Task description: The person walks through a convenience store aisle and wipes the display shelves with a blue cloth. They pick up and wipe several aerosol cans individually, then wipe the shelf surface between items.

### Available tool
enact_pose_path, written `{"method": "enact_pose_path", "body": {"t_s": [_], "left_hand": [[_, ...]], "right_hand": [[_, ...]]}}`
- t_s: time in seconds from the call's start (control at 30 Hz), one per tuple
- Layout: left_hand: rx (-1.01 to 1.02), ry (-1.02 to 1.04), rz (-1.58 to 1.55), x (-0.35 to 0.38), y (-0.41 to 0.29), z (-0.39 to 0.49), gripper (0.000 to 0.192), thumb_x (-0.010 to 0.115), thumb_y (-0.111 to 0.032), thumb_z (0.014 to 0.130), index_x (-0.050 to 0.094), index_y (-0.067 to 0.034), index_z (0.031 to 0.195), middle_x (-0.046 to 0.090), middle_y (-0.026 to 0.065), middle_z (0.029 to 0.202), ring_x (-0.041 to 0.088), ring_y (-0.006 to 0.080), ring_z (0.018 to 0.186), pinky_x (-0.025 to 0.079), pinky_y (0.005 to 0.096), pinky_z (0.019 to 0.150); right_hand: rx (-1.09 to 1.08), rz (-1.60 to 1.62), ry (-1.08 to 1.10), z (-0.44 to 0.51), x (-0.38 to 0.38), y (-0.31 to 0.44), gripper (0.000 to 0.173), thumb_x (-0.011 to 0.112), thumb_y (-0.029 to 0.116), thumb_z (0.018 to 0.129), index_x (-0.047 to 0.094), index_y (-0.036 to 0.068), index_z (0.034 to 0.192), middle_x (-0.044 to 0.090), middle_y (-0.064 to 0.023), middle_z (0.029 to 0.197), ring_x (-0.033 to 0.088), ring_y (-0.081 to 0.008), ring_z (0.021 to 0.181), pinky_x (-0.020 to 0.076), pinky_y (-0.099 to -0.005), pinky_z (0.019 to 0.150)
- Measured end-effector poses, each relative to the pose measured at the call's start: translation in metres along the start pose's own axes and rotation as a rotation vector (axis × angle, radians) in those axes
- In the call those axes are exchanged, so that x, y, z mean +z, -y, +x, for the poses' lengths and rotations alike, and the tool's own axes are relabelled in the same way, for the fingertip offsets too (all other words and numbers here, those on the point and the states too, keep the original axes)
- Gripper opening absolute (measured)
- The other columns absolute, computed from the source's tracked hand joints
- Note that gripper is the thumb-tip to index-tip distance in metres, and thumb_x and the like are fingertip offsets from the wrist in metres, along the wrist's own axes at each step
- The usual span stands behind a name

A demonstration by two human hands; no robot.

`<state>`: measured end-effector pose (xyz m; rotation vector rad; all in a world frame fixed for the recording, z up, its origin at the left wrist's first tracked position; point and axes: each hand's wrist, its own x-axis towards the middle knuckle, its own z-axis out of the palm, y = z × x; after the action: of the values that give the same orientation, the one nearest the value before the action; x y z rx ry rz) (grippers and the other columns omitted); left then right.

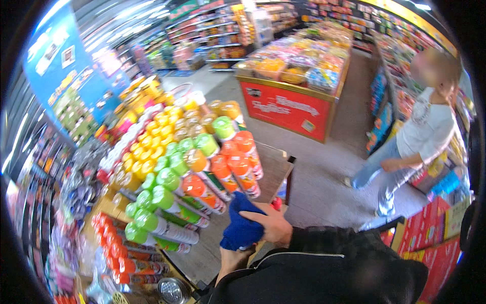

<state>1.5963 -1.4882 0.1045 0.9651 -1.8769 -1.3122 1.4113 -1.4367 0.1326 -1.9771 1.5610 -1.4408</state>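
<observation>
A folded blue cloth (243, 224) is held in front of my body between both hands. My right hand (271, 224) grips it from the right, its fingers spread over the cloth. From below, my left hand (235, 260) holds the cloth's lower end; its fingers are mostly hidden. Just beyond the hands, upright spray cans with orange caps (239, 163) and spray cans with green caps (163, 197) stand in rows on a wooden table (273, 163). Yellow-capped containers (152, 146) are grouped behind them.
A red-fronted display bin (284, 110) of packaged goods stands ahead. At the right, a person in a white top (425, 125) is in the aisle near shelving. Red cartons (425, 228) are stacked at the lower right. More orange-capped cans (114, 247) stand lower left, near a round metal tin (172, 290).
</observation>
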Motion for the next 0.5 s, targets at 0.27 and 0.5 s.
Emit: {"method": "enact_pose_path", "body": {"t_s": [0.27,0.5], "left_hand": [[0.026,-0.292,-0.198,-0.059,0.010,-0.001,0.081,0.088,-0.012,0.061,0.048,-0.004,0.130,0.062,0.0079,0.115,0.062,0.0189,0.103,0.049,0.0353,0.090],[-0.034,-0.321,-0.145,-0.090,0.015,-0.030,0.076,0.088,-0.011,0.057,0.050,-0.005,0.123,0.062,0.0073,0.111,0.062,0.0187,0.100,0.050,0.0357,0.088]], "right_hand": [[0.538,0.698,-0.311,-0.033,0.005,-0.028,0.025,0.065,0.010,0.092,0.064,0.003,0.115,0.068,-0.0099,0.108,0.063,-0.0168,0.100,0.0513,-0.0320,0.091],[1.005,1.280,-0.376,-0.068,0.028,-0.080,0.022,0.060,0.018,0.093,0.062,0.000,0.105,0.068,-0.0104,0.098,0.066,-0.0210,0.087,0.0558,-0.0351,0.077]]}}
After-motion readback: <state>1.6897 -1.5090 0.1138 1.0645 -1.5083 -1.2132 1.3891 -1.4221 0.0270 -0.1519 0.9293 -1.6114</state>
